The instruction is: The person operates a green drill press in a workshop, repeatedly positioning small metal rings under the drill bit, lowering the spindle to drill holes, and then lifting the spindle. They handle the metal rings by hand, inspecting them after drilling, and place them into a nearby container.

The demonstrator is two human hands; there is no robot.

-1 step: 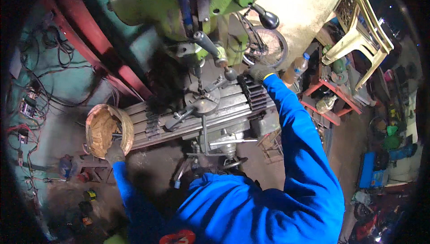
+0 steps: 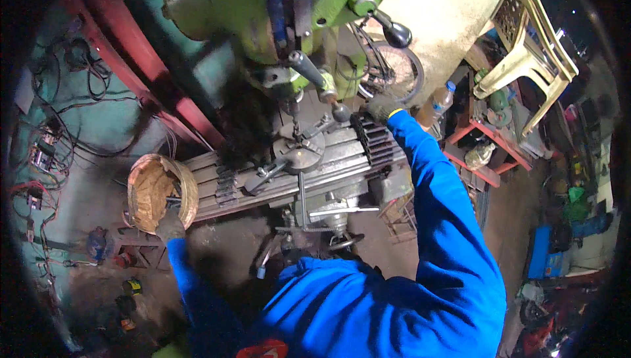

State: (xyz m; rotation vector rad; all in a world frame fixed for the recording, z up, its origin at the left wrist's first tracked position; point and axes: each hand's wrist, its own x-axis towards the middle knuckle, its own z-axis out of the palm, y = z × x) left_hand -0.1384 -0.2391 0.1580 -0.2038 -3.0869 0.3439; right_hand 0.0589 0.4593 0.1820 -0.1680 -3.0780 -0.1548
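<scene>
My left hand (image 2: 171, 225), in a dark grey glove, is at the near rim of a round, pale container (image 2: 188, 194) with brown material inside. A short dark bar shows just beyond that hand; its fingers are too dark to make out. My right hand (image 2: 381, 108), gloved with a yellow cuff edge, is by the far end of a row of dark metal bars (image 2: 373, 141) on the slotted machine table (image 2: 342, 156); its fingers cannot be told apart. Between my hands, a round chuck (image 2: 305, 156) sits on the table under a drill bit (image 2: 296, 125).
Above the table hangs the green machine head (image 2: 230, 20) with black-knobbed levers (image 2: 396, 33). Crank handles and a handwheel (image 2: 346, 241) are at the table's near side. Rightward are a bottle (image 2: 439, 100), a red stand (image 2: 490, 136), plastic chairs (image 2: 526, 62) and a bicycle wheel (image 2: 401, 72).
The whole view has shifted very slightly. Both hands keep their places at the container and by the dark bars.
</scene>
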